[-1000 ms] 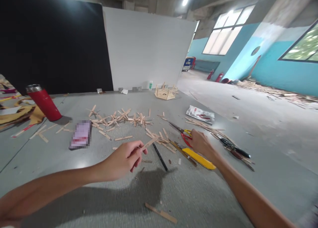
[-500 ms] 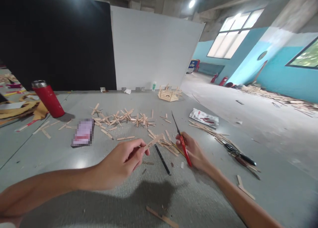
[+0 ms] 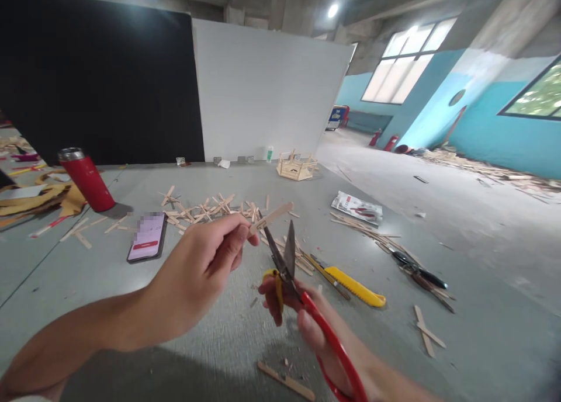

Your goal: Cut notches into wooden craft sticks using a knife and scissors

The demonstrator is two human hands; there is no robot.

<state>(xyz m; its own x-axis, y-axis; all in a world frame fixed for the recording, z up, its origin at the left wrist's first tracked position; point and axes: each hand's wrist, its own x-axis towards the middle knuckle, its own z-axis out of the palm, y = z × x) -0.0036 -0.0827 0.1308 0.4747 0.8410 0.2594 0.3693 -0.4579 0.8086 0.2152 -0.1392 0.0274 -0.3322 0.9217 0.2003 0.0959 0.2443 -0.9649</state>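
My left hand (image 3: pixel 214 256) pinches one end of a wooden craft stick (image 3: pixel 277 213), which slants up to the right above the table. A small mark shows on the stick near my fingertips. In my right hand (image 3: pixel 315 326) is a pair of scissors (image 3: pixel 287 259) with red handles and some yellow at the grip. The blades stand apart, pointing away from me, with one tip close to the stick; whether they touch, I cannot tell. A yellow utility knife (image 3: pixel 355 285) lies on the table just right of the scissors. Loose craft sticks (image 3: pixel 205 209) lie in a pile beyond my hands.
A red bottle (image 3: pixel 87 180) and a phone (image 3: pixel 148 238) are on the left. At the back stands a small stick-built frame (image 3: pixel 297 167). To the right lie a white packet (image 3: pixel 357 208), thin sticks and a black-handled tool (image 3: pixel 418 269). One stick (image 3: pixel 287 381) rests near the front.
My right hand has come left and nearer with the scissors, whose blades have opened. My left hand has raised the stick slightly. The yellow knife is now uncovered.
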